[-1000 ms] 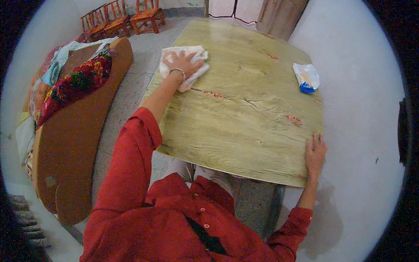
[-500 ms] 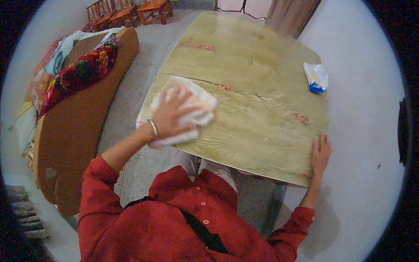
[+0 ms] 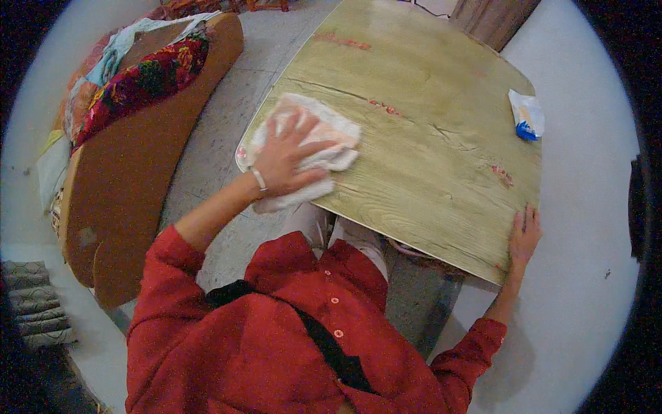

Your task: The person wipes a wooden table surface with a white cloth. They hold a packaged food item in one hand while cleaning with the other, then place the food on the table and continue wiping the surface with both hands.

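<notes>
A white cloth (image 3: 341, 131) with a peach-toned middle lies near the left front corner of the wood-patterned table (image 3: 427, 172). My left hand (image 3: 286, 155) is pressed flat on it with the fingers spread, slightly blurred. Part of the cloth hangs over the table's front edge, below my palm. Along the right edge, near the front corner, my right hand (image 3: 526, 236) rests on the tabletop with its fingers stretched out and holds nothing. A white and blue packet (image 3: 527, 116) sits farther back by that same edge.
A white wall (image 3: 579, 207) stands close along the table's right side. To the left, past a strip of grey floor (image 3: 207, 145), is a brown sofa (image 3: 131, 172) with a red floral cushion (image 3: 148, 83) and draped cloths. Wooden chairs are partly visible at the far left.
The whole view has shifted, so the table sits higher and farther right in it. My left hand stays spread on the cloth near the left corner, and my right hand keeps its place at the edge.
</notes>
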The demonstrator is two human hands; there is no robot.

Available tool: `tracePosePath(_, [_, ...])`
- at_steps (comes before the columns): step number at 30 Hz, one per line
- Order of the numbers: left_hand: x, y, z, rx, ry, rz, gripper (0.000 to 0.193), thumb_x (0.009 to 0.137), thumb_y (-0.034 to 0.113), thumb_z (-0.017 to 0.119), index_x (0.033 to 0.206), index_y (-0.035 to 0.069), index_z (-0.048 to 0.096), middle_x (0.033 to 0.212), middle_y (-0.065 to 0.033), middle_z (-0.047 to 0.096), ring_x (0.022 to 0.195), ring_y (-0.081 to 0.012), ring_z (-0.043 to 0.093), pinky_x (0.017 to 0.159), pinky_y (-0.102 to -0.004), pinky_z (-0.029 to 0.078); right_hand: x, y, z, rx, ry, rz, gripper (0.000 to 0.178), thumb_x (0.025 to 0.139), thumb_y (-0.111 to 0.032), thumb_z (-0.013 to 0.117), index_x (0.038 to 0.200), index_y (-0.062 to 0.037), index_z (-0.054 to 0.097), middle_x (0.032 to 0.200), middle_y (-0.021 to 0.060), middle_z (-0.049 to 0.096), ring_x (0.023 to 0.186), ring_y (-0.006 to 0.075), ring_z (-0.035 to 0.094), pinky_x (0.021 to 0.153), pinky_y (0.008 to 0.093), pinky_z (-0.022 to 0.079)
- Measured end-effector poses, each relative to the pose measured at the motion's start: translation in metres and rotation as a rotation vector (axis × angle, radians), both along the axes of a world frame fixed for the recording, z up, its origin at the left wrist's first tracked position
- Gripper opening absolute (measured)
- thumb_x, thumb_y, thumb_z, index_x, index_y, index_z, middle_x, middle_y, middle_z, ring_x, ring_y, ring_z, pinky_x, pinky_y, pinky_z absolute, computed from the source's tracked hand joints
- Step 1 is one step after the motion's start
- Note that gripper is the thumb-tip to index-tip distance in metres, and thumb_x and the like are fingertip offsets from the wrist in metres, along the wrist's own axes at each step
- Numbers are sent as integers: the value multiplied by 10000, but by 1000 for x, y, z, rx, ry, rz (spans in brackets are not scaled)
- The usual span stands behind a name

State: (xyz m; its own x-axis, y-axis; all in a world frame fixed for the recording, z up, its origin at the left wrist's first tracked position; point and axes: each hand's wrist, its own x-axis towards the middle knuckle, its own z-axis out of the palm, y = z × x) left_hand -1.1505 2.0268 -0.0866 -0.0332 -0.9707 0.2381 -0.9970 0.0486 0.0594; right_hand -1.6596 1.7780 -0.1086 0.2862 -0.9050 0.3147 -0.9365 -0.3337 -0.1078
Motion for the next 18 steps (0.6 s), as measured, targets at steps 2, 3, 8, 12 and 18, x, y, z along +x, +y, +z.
tracePosePath(2, [19,22,2,12,17,57,523,805,532,496,1280,317,456,1417,-148,277,1299,-431,200,960,-680,105,-3,2,1,-23,20,43,461,894,-324,461,1303,-113,425,1333,184,396,1233,345,348,1028,436,252])
tracePosePath(3, [34,24,2,4,34,91,522,805,527,501,1278,311,461,1417,-149,277,1300,-432,196,962,-678,105,-3,3,1,-46,55,68,464,893,-323,462,1306,-115,423,1336,184,392,1234,344,347,1030,436,249])
tracePosePath(8, [19,-3,6,18,34,263,537,802,531,501,1296,332,430,1411,-171,278,1298,-431,199,970,-669,79,11,2,5,1,8,32,485,892,-334,462,1325,-125,401,1348,188,377,1237,345,345,1036,440,240])
tracePosePath(12, [-58,-52,-1,-50,80,-11,586,774,565,506,1312,357,396,1410,-180,270,1302,-477,123,1005,-642,27,10,0,7,6,29,5,492,896,-350,447,1330,-122,394,1348,192,376,1235,356,343,1036,435,244])
tracePosePath(18, [-175,-81,10,21,195,-290,539,776,564,494,1280,386,426,1418,-159,263,1309,-470,113,968,-693,18,2,-2,4,37,-2,16,487,903,-340,433,1323,-97,394,1339,195,384,1231,360,343,1034,435,249])
